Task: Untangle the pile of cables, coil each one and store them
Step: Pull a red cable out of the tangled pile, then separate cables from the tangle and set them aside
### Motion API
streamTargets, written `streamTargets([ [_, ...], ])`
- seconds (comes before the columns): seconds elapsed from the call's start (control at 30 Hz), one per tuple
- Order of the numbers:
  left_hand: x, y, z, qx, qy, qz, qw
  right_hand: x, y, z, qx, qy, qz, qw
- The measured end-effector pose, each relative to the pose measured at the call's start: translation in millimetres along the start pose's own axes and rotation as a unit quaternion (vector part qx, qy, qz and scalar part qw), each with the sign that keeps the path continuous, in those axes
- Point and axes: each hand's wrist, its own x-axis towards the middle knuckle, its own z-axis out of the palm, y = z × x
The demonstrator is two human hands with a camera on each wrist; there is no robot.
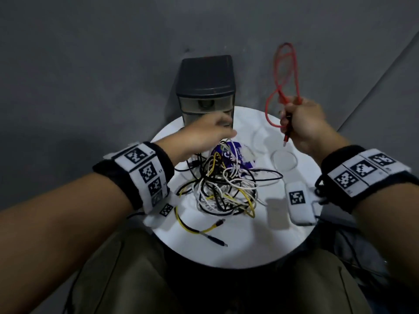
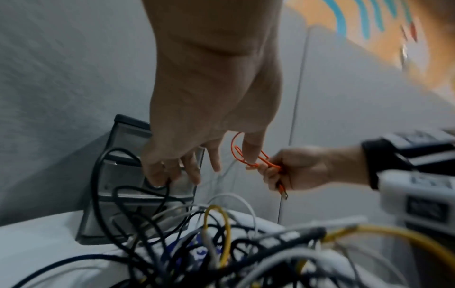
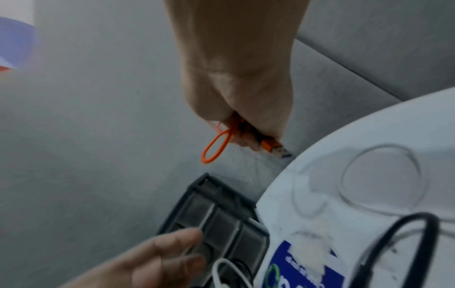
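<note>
- The right hand (image 1: 303, 123) is raised above the far right part of the round white table (image 1: 238, 252), its fingers curled round a red cable (image 1: 286, 73).
- The red cable is gathered in long loops that stand up out of the fist; a lower loop hangs to the left of the knuckles, and its USB plug (image 3: 278, 150) sticks out below the hand.
- The left hand (image 1: 204, 134) reaches forward to the front of a dark drawer unit (image 1: 206, 85) at the far edge of the table. Its fingers (image 2: 192, 169) are spread and nearly straight, their tips at the unit's translucent drawer fronts; motion blur hides whether they touch a handle or hold anything.
- The pile (image 1: 224, 189) of black, white and yellow cables lies tangled in the middle of the table, just below the left wrist.
- One yellow cable (image 1: 195, 230) trails out of the pile toward the near edge, beside a black plug end.
- A purple label (image 1: 235, 158) shows on the tabletop under the far side of the pile.
- A white device (image 1: 299, 200) with a square marker lies at the right of the table, near the right wrist.
- Both wrists wear black bands (image 1: 140, 175) with white marker strips.
</note>
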Motion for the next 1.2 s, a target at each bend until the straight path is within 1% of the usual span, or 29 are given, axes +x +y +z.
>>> streamTargets([
  [0.03, 1.4, -7.0, 3.0, 0.092, -0.024, -0.005, 0.995, 3.8, 3.4, 1.6, -0.022, 0.023, 0.007, 0.999],
  [0.07, 2.4, -12.6, 6.2, 0.182, -0.051, -0.017, 0.982, 7.0, 7.9, 5.0, -0.050, 0.032, 0.011, 0.998],
  [0.1, 3.6, -17.7, 9.1, 0.245, -0.078, -0.031, 0.966, 8.1, 12.2, 10.4, -0.081, 0.027, 0.019, 0.996],
  [0.13, 4.2, -20.8, 11.5, 0.276, -0.103, -0.039, 0.955, 10.1, 18.3, 16.7, -0.106, 0.014, 0.026, 0.994],
  [0.2, 6.2, -25.8, 15.8, 0.291, -0.139, -0.040, 0.946, 11.0, 27.3, 30.7, -0.143, -0.040, 0.042, 0.988],
  [0.27, 7.2, -28.8, 19.5, 0.303, -0.157, -0.043, 0.939, 9.6, 32.9, 40.3, -0.197, -0.108, 0.066, 0.972],
  [0.3, 8.2, -30.6, 20.5, 0.308, -0.163, -0.047, 0.936, 8.0, 34.1, 43.0, -0.237, -0.137, 0.073, 0.959],
  [0.33, 8.7, -31.6, 20.7, 0.312, -0.169, -0.049, 0.934, 8.9, 35.2, 43.6, -0.292, -0.161, 0.068, 0.941],
  [0.37, 9.5, -33.3, 20.5, 0.313, -0.175, -0.051, 0.932, 10.2, 36.1, 42.9, -0.358, -0.172, 0.047, 0.916],
  [0.4, 10.1, -35.0, 20.1, 0.315, -0.180, -0.049, 0.931, 10.7, 35.8, 40.7, -0.420, -0.175, 0.019, 0.890],
  [0.43, 11.4, -37.9, 19.3, 0.313, -0.184, -0.047, 0.931, 11.6, 35.6, 37.5, -0.455, -0.179, 0.006, 0.872],
  [0.5, 13.0, -43.2, 17.8, 0.302, -0.193, -0.043, 0.933, 14.7, 37.4, 31.1, -0.505, -0.188, 0.016, 0.843],
  [0.57, 11.4, -45.4, 18.2, 0.290, -0.196, -0.041, 0.936, 13.3, 38.9, 23.2, -0.565, -0.206, 0.030, 0.799],
  [0.6, 9.5, -45.2, 18.8, 0.290, -0.194, -0.040, 0.936, 12.3, 39.2, 19.0, -0.595, -0.223, 0.028, 0.772],
  [0.63, 7.2, -44.8, 19.5, 0.291, -0.193, -0.039, 0.936, 7.6, 39.2, 16.6, -0.616, -0.237, 0.026, 0.751],
  [0.7, 2.1, -43.8, 20.4, 0.296, -0.195, -0.037, 0.934, -2.7, 44.1, 13.3, -0.642, -0.259, 0.009, 0.721],
  [0.73, -0.6, -43.8, 20.6, 0.297, -0.199, -0.038, 0.933, -7.3, 48.5, 12.5, -0.659, -0.270, 0.000, 0.702],
  [0.77, -2.8, -44.2, 21.0, 0.298, -0.202, -0.038, 0.932, -13.2, 53.4, 12.3, -0.668, -0.277, -0.002, 0.691],
  [0.87, -13.1, -40.5, 20.9, 0.302, -0.213, -0.029, 0.929, -26.3, 59.4, 14.3, -0.685, -0.285, 0.006, 0.670],
  [0.9, -17.1, -38.1, 20.4, 0.303, -0.216, -0.025, 0.928, -28.3, 57.4, 13.7, -0.686, -0.286, 0.012, 0.669],
  [0.93, -20.7, -35.7, 19.6, 0.305, -0.221, -0.023, 0.926, -30.1, 53.5, 12.3, -0.685, -0.279, 0.015, 0.672],
  [1.03, -27.4, -30.7, 12.0, 0.298, -0.234, -0.022, 0.925, -37.6, 39.5, 1.8, -0.675, -0.241, -0.004, 0.697],
  [1.1, -30.7, -28.2, 3.9, 0.285, -0.221, -0.005, 0.933, -43.8, 36.9, -6.4, -0.680, -0.247, -0.023, 0.690],
  [1.2, -35.6, -24.5, -8.9, 0.288, -0.162, 0.035, 0.943, -57.4, 43.4, -15.8, -0.672, -0.285, -0.025, 0.683],
])
